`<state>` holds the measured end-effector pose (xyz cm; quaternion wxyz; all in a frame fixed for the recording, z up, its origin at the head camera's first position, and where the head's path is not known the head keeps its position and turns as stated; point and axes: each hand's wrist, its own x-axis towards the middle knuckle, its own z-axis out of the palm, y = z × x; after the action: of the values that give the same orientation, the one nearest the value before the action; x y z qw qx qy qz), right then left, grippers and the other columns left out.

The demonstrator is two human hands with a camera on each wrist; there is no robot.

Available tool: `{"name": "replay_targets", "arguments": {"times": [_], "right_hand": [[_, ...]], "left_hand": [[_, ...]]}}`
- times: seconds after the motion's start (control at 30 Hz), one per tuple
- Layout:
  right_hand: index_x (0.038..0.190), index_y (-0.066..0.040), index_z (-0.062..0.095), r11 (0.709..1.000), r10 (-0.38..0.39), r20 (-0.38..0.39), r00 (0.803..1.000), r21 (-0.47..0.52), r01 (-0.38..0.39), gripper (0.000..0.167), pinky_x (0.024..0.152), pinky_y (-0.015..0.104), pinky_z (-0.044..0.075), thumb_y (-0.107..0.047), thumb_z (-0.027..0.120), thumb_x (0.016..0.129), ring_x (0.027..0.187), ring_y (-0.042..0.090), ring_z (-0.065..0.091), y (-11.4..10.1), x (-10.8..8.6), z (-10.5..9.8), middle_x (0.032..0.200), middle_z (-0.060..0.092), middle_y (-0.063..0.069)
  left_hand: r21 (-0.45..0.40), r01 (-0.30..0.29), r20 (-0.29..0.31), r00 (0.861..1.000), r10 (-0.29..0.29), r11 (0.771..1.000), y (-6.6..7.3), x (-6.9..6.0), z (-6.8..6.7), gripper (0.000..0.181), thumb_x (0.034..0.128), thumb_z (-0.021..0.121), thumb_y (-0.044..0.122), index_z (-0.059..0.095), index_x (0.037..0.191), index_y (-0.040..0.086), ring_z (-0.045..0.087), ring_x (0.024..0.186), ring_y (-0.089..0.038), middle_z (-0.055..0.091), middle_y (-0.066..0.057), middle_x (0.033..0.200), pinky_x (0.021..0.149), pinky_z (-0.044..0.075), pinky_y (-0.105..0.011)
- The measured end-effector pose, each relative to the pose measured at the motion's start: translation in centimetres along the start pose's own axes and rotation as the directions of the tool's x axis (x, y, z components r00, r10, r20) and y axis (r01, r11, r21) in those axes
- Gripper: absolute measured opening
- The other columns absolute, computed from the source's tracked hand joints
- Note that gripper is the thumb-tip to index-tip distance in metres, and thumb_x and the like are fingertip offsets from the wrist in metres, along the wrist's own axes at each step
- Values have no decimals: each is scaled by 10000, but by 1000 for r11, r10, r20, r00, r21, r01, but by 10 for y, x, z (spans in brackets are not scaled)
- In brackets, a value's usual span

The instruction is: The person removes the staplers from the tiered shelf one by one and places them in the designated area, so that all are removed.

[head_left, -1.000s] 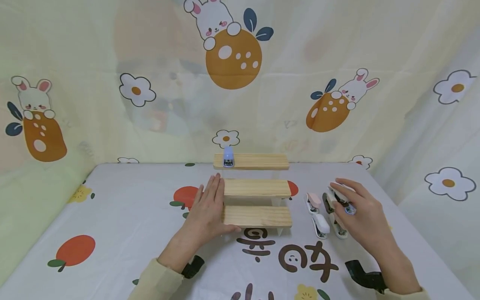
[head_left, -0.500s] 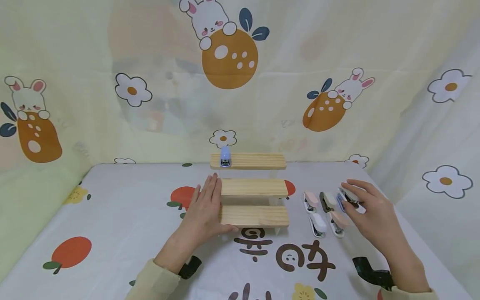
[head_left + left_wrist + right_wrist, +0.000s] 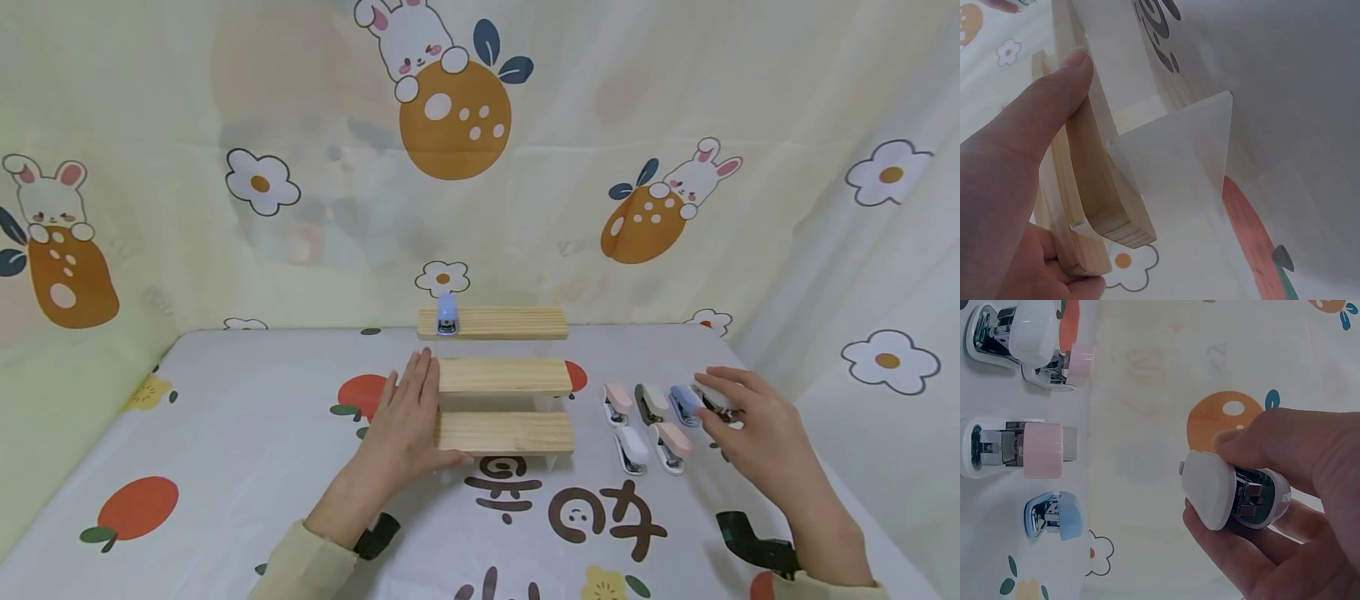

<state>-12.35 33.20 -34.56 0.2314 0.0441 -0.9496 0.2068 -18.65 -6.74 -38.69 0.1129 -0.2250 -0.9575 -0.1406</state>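
A three-tier wooden stand [image 3: 504, 433] with pale translucent supports stands mid-table. My left hand [image 3: 397, 425] holds its left end. In the left wrist view, the thumb [image 3: 1054, 94] lies against the front plank, and bent fingers [image 3: 1066, 275] sit by the plank behind. At the right, my right hand [image 3: 772, 442] pinches a small white stapler [image 3: 1210, 490] between thumb and fingers. Just left of that hand sits a light blue stapler [image 3: 686, 405]. Another blue stapler [image 3: 447, 315] rests on the left part of the top plank [image 3: 517, 323].
Between stand and right hand, more small staplers lie in rows: a pink one [image 3: 617, 400], a white one [image 3: 632, 448], a grey-green one [image 3: 651, 402] and a second pink one [image 3: 672, 443]. A printed curtain [image 3: 337, 250] hangs behind the table.
My right hand has moved rightward with the white stapler, away from the row, and the light blue stapler has come into fuller view. My left hand stays at the stand.
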Motion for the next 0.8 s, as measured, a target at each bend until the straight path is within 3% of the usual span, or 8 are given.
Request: {"name": "replay_targets", "arguments": {"times": [0.1, 0.17, 0.27, 0.33, 0.57, 0.7, 0.8], "right_hand": [[1235, 36, 652, 1000, 14, 17, 1000, 0, -14, 399, 680, 351, 606, 9, 708, 841, 978, 429, 629, 1, 0, 0, 1318, 552, 268], [1230, 37, 654, 1000, 19, 28, 999, 1, -19, 368, 688, 339, 603, 16, 666, 862, 998, 434, 619, 3, -1, 0, 1318, 551, 274], [1219, 37, 661, 1000, 23, 44, 999, 4, -23, 343, 637, 156, 530, 25, 604, 880, 994, 436, 618, 6, -1, -1, 1314, 552, 280], [1217, 38, 662, 999, 31, 62, 998, 4, -32, 342, 618, 106, 474, 26, 579, 885, 992, 442, 615, 8, -1, 0, 1314, 549, 286], [1242, 69, 632, 994, 109, 191, 976, -27, -106, 353, 533, 179, 501, -3, 573, 902, 995, 492, 606, 13, -2, 4, 1352, 484, 345], [1225, 74, 640, 992, 126, 250, 960, -55, -116, 340, 560, 241, 518, -14, 582, 902, 953, 448, 622, 18, -2, 7, 1332, 487, 357], [1193, 66, 662, 992, 115, 264, 958, -70, -100, 324, 633, 366, 553, -5, 588, 885, 955, 441, 626, 24, -3, 10, 1299, 519, 352]], "left_hand": [[-6, -3, -5, 1000, 3, 1000, 0, 0, 0, 1361, 578, 879, 630, 206, 1546, -51, 183, 1533, -345, 201, -201, 1639, 1235, 205, -539], [-9, -5, -7, 1000, 5, 1000, 0, 0, 0, 1359, 575, 883, 625, 212, 1544, -52, 185, 1532, -346, 203, -202, 1638, 1235, 205, -538], [-12, -4, -7, 1000, 4, 1000, 0, 0, 0, 1360, 573, 886, 621, 210, 1546, -49, 182, 1534, -345, 200, -200, 1640, 1238, 198, -535], [-14, -3, -4, 1000, 3, 1000, 0, 0, 0, 1361, 575, 887, 618, 205, 1548, -46, 177, 1535, -343, 196, -198, 1641, 1240, 194, -534], [-17, -1, 3, 1000, 1, 1000, 0, 0, 0, 1366, 576, 888, 614, 195, 1550, -46, 168, 1537, -341, 176, -195, 1647, 1245, 179, -529], [-16, -2, 5, 1000, 2, 1000, 0, 0, -1, 1369, 575, 886, 617, 192, 1551, -44, 166, 1538, -341, 178, -195, 1647, 1244, 182, -530], [-17, -1, 2, 1000, 1, 1000, 0, 0, -1, 1371, 570, 890, 615, 195, 1551, -44, 168, 1537, -342, 183, -197, 1645, 1241, 187, -534]]}}
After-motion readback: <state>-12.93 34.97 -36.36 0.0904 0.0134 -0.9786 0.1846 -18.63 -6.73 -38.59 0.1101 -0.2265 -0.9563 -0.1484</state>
